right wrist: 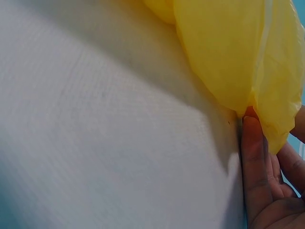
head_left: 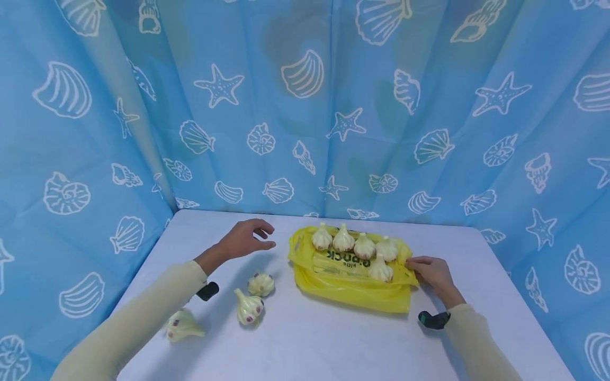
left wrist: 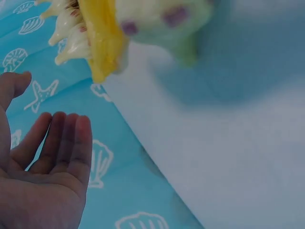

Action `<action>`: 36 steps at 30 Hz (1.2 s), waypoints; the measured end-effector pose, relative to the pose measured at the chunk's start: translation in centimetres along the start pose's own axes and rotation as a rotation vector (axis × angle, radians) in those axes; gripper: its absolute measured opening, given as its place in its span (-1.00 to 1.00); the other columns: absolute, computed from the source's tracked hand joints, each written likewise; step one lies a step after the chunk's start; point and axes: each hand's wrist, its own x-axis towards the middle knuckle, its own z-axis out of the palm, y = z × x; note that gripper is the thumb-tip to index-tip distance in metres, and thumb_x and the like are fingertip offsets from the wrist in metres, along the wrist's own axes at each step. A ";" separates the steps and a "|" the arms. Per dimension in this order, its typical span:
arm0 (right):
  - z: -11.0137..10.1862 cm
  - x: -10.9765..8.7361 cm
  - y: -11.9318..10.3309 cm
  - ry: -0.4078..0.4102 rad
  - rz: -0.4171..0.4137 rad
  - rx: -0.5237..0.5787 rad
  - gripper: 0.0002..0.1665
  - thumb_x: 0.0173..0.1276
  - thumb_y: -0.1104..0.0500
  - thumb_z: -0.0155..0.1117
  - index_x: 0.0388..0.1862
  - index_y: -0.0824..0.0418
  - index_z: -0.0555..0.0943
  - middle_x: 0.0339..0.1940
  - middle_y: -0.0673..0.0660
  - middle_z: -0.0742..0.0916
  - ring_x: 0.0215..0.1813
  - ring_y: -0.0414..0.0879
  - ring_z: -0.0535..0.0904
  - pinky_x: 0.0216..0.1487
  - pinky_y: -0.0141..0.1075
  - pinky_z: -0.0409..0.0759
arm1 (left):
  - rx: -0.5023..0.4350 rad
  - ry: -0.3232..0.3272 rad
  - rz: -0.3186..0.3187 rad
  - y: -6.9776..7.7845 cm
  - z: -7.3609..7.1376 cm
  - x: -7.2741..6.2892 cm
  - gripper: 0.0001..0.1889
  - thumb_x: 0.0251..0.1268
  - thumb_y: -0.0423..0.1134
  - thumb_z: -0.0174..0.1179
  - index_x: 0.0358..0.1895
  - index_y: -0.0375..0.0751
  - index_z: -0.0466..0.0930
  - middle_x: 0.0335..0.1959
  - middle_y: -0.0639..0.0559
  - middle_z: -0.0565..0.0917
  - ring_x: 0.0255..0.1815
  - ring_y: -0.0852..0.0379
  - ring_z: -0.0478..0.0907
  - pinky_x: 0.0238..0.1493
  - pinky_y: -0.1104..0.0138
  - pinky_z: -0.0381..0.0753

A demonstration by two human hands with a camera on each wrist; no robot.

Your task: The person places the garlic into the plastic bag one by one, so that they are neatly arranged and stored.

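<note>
A yellow plastic bag (head_left: 352, 299) with dark printing lies on the white table, and several garlic bulbs (head_left: 364, 246) rest on top of it. At the bag's right end my right hand (head_left: 432, 272) pinches its edge; in the right wrist view, fingers (right wrist: 255, 157) meet the yellow plastic from below. My left hand (head_left: 244, 239) is held over the table left of the bag, fingers loosely bent and holding nothing. Below it two garlic bulbs, one rounder (head_left: 261, 284) and one with a longer stem (head_left: 249, 308), lie close together.
Another garlic bulb (head_left: 182, 325) lies at the table's left, partly behind the left sleeve (head_left: 143, 312). The white table (head_left: 305, 344) ends at the back against a blue curtain (head_left: 305, 132) printed with shells and starfish. Dark straps (head_left: 433, 319) sit on both wrists.
</note>
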 end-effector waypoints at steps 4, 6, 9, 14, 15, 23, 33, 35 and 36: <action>0.1 0.2 0.1 0.011 -0.001 -0.008 -0.37 0.33 -0.08 0.32 0.15 0.39 0.56 0.18 0.39 0.56 0.10 0.18 0.45 0.19 -0.02 0.50 | -0.018 0.001 -0.021 -0.9 -0.2 -2.3 -0.57 0.14 -0.03 0.42 0.04 -0.11 0.61 -0.01 -0.03 0.64 0.01 0.04 0.57 -0.04 0.21 0.64; 0.3 0.4 0.0 0.007 -0.001 -0.014 -0.37 0.32 -0.08 0.32 0.15 0.38 0.57 0.18 0.38 0.56 0.09 0.17 0.45 0.19 -0.03 0.50 | -0.019 0.007 -0.034 -1.7 -0.2 -3.6 -0.59 0.15 -0.03 0.41 0.02 -0.11 0.62 -0.04 -0.02 0.64 -0.02 0.06 0.58 -0.06 0.22 0.63; 0.6 0.4 -0.2 -0.009 -0.003 -0.014 -0.36 0.32 -0.10 0.32 0.16 0.36 0.57 0.19 0.36 0.56 0.10 0.16 0.45 0.19 -0.04 0.50 | -0.010 0.002 -0.054 -3.3 -0.1 -6.1 -0.61 0.18 -0.05 0.39 0.00 -0.18 0.63 -0.09 -0.03 0.66 -0.07 0.06 0.58 -0.09 0.21 0.63; 0.6 0.4 -0.4 -0.015 -0.012 -0.011 -0.40 0.35 -0.07 0.30 0.16 0.36 0.57 0.21 0.36 0.55 0.11 0.15 0.46 0.17 -0.09 0.53 | -0.007 -0.001 -0.127 -5.4 0.5 -9.6 -0.55 0.18 0.05 0.36 -0.01 -0.21 0.62 -0.18 0.05 0.65 -0.11 0.12 0.57 -0.15 0.23 0.60; 0.5 0.4 -0.4 -0.014 -0.007 -0.012 -0.41 0.35 -0.07 0.30 0.16 0.35 0.57 0.21 0.35 0.55 0.11 0.14 0.46 0.17 -0.10 0.53 | -0.013 -0.001 -0.141 -5.6 0.7 -10.2 -0.53 0.16 0.08 0.36 -0.02 -0.20 0.62 -0.19 0.07 0.64 -0.12 0.13 0.56 -0.16 0.23 0.58; 0.1 0.2 -0.2 -0.008 0.016 -0.028 -0.33 0.32 -0.12 0.31 0.19 0.36 0.54 0.22 0.36 0.54 0.09 0.14 0.46 0.14 -0.12 0.54 | -0.129 -0.065 -0.177 -6.1 2.7 -12.8 -0.44 0.00 0.06 0.48 0.00 -0.22 0.58 -0.17 0.04 0.62 -0.14 0.13 0.57 -0.19 0.30 0.62; 0.0 -0.1 -0.2 -0.004 0.019 -0.019 -0.35 0.32 -0.10 0.32 0.17 0.37 0.56 0.19 0.37 0.55 0.06 0.14 0.46 -0.01 -0.24 0.57 | -0.170 -0.061 -0.245 -5.6 4.8 -13.2 -0.37 -0.15 -0.03 0.57 0.00 -0.27 0.56 -0.20 0.05 0.61 -0.13 0.10 0.60 -0.12 0.27 0.65; 0.0 -0.1 -0.2 -0.002 0.015 -0.014 -0.34 0.32 -0.10 0.32 0.18 0.36 0.55 0.20 0.36 0.55 0.06 0.13 0.47 0.03 -0.21 0.57 | -0.193 -0.060 -0.229 -5.6 5.0 -13.4 -0.33 -0.13 -0.03 0.56 0.05 -0.31 0.54 -0.18 0.02 0.61 -0.10 0.07 0.60 -0.10 0.25 0.65; 0.0 0.0 -0.2 -0.001 0.010 -0.010 -0.34 0.32 -0.11 0.33 0.18 0.37 0.55 0.20 0.37 0.55 0.06 0.13 0.47 0.07 -0.18 0.57 | -0.203 -0.058 -0.214 -5.6 5.1 -13.4 -0.31 -0.12 -0.03 0.56 0.07 -0.34 0.52 -0.16 0.01 0.61 -0.09 0.05 0.61 -0.10 0.25 0.65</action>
